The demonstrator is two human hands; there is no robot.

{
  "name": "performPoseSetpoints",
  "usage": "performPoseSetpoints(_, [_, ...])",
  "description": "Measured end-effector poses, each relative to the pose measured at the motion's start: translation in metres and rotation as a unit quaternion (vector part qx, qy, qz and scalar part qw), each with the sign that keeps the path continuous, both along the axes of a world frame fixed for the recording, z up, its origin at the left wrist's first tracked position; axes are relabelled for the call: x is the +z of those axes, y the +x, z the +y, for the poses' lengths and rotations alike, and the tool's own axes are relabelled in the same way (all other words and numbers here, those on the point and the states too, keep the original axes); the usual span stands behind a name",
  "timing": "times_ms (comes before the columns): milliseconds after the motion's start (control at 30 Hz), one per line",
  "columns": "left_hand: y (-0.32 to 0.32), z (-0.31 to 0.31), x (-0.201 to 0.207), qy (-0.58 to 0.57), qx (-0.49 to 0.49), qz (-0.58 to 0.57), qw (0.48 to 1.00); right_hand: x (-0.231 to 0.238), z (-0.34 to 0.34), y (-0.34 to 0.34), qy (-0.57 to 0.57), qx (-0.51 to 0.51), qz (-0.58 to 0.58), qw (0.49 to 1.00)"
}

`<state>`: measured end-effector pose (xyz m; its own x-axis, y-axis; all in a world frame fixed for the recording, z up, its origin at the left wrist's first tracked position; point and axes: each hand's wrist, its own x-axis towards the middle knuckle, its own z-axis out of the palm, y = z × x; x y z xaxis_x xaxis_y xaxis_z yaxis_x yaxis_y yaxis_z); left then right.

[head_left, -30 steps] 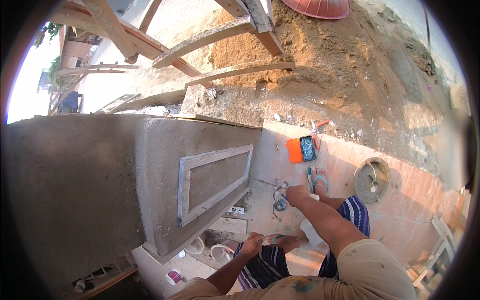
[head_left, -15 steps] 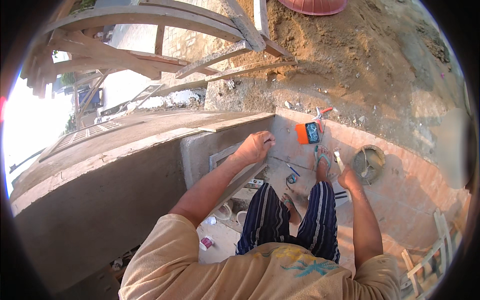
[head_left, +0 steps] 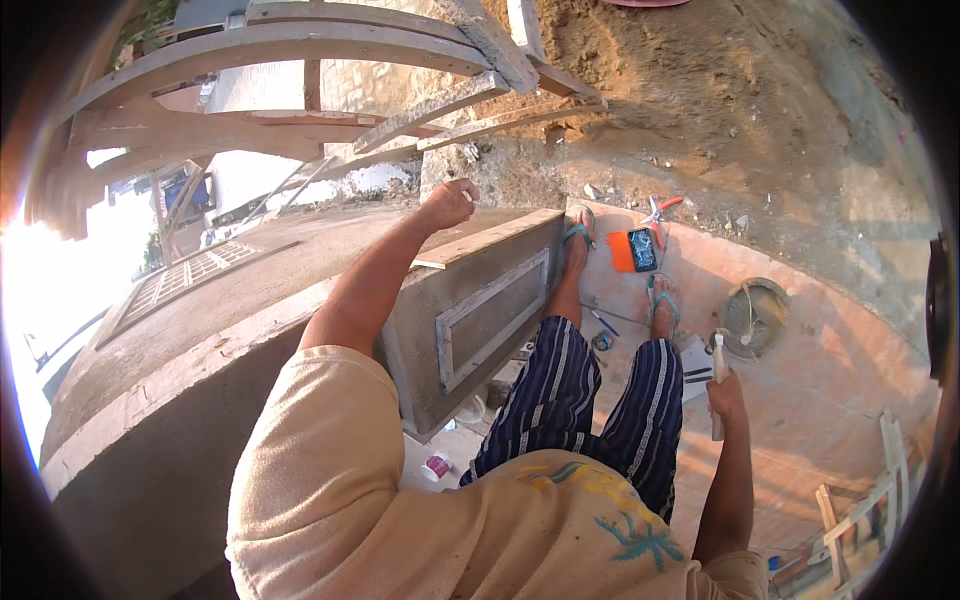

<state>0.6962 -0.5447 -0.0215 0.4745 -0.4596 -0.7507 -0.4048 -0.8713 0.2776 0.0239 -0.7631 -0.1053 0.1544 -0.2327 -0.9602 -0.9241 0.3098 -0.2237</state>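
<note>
My left hand (head_left: 448, 205) is closed in a fist and rests on top of the grey concrete pillar (head_left: 420, 330), at the far end of a wooden strip (head_left: 490, 238) lying along its top edge. A recessed rectangular panel (head_left: 492, 312) marks the pillar's side face. Out at my right side, my right hand (head_left: 727, 392) grips a slim pale hand tool (head_left: 718, 352) held upright. My feet in green flip-flops (head_left: 664, 298) stand on the reddish floor beside the pillar.
A round pan of mortar (head_left: 755, 315) sits right of my feet. An orange holder with a phone (head_left: 634, 251) and red-handled pliers (head_left: 660, 208) lie by the sand pile (head_left: 760, 120). A small cup (head_left: 437, 467) stands at the pillar's foot. Wooden frames (head_left: 850, 505) lean at the lower right.
I have risen from a low position to standing. My left hand went from the panel's edge up onto the pillar's top; my right hand lifted off the floor with the tool.
</note>
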Motion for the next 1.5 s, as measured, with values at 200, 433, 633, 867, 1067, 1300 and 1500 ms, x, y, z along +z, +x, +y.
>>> performPoseSetpoints(200, [0.027, 0.032, -0.046, 0.053, 0.072, 0.080, 0.993, -0.008, 0.039, 0.044, -0.025, -0.017, -0.001, 1.000])
performPoseSetpoints(433, [0.011, 0.058, -0.055, 0.061, 0.130, 0.152, 0.978, -0.046, 0.076, 0.134, -0.163, 0.120, -0.111, 0.973])
performPoseSetpoints(633, [0.013, 0.059, -0.047, 0.082, 0.089, 0.203, 0.972, -0.014, 0.073, 0.225, -0.127, 0.103, -0.171, 0.972])
performPoseSetpoints(867, [0.018, 0.067, -0.052, 0.079, 0.129, 0.239, 0.959, -0.019, 0.072, 0.238, -0.081, 0.070, -0.170, 0.980])
performPoseSetpoints(1067, [0.018, 0.070, -0.052, 0.068, 0.138, 0.240, 0.958, -0.034, 0.072, 0.220, -0.076, 0.075, -0.165, 0.981])
performPoseSetpoints(1300, [0.028, 0.045, -0.036, 0.090, 0.014, 0.211, 0.973, -0.021, 0.072, 0.212, -0.066, 0.079, -0.106, 0.989])
performPoseSetpoints(1500, [0.035, -0.054, -0.037, 0.296, -0.273, -0.028, 0.915, -0.028, 0.080, 0.188, -0.125, 0.099, -0.119, 0.980])
